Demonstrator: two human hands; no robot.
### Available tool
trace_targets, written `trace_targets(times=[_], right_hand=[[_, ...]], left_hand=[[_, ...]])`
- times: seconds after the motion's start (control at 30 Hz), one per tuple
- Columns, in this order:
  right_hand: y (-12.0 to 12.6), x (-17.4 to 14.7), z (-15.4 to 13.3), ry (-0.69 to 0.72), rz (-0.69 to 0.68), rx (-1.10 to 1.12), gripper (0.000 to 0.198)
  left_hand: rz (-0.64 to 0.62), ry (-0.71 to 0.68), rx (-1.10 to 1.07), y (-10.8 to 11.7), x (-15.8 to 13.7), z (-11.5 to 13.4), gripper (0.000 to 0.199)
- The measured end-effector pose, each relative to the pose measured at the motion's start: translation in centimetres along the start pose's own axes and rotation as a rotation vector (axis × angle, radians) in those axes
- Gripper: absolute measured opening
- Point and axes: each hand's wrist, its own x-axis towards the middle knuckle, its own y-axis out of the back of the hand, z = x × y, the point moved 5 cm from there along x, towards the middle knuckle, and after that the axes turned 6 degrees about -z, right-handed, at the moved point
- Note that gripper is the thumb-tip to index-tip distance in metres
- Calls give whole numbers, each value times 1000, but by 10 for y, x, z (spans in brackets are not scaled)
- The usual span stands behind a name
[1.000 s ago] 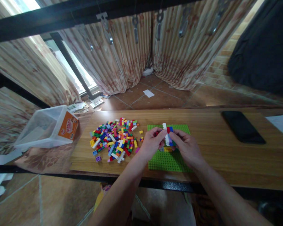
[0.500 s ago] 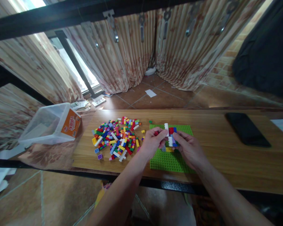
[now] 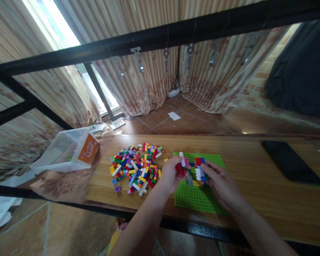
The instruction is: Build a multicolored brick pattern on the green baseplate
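My left hand (image 3: 173,175) is closed on a few toy bricks: a white brick (image 3: 181,158) sticks up from the fingers, with a pink one (image 3: 186,162) beside it and a red one (image 3: 179,170) below. Just to the right, my right hand (image 3: 219,180) grips a brick assembly (image 3: 198,172) of red, blue and white pieces. Yellow and grey-blue bricks show at its lower side. Both hands are over the green baseplate (image 3: 194,197). Whether the assembly touches the plate I cannot tell. A small gap separates the two hands' bricks.
A heap of mixed bricks (image 3: 138,167) lies left of the baseplate on the wooden table (image 3: 245,160). Farther left stands a clear plastic box (image 3: 61,149) with an orange label. A black phone (image 3: 292,161) lies at the right. A dark metal bar (image 3: 154,35) crosses above.
My left hand has drawn a little away from the assembly, and pink and red bricks now show in it beside the white one. The head view has tilted up slightly.
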Motion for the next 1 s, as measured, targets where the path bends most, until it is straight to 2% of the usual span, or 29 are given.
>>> trace_targets(times=[0.1,0.17,0.23,0.3,0.37,0.47,0.67,1.0], right_hand=[[-1,-1,0,-15,-9,14,30],[-2,-2,-1,-28,-17,27,30],[-1,-2,0,-43,-8,28,31],[2,-1,1,-47,1,17,31],[5,0,2,-35,-1,-8,31],[7,1,2,-10,-23,-64,33],[10,1,3,-6,-32,-106,37],[5,0,-2,-4,-16,-31,39]], left_hand=[[33,-25,50,8,0,13,30],[107,-111,229,18,0,26,31],[239,-235,594,29,-1,42,32],[386,-321,1084,36,-3,55,29],[491,-317,1500,39,-2,60,20],[525,-271,1846,41,0,58,18],[463,-251,2020,39,0,50,23],[476,-261,1943,36,-11,57,23]])
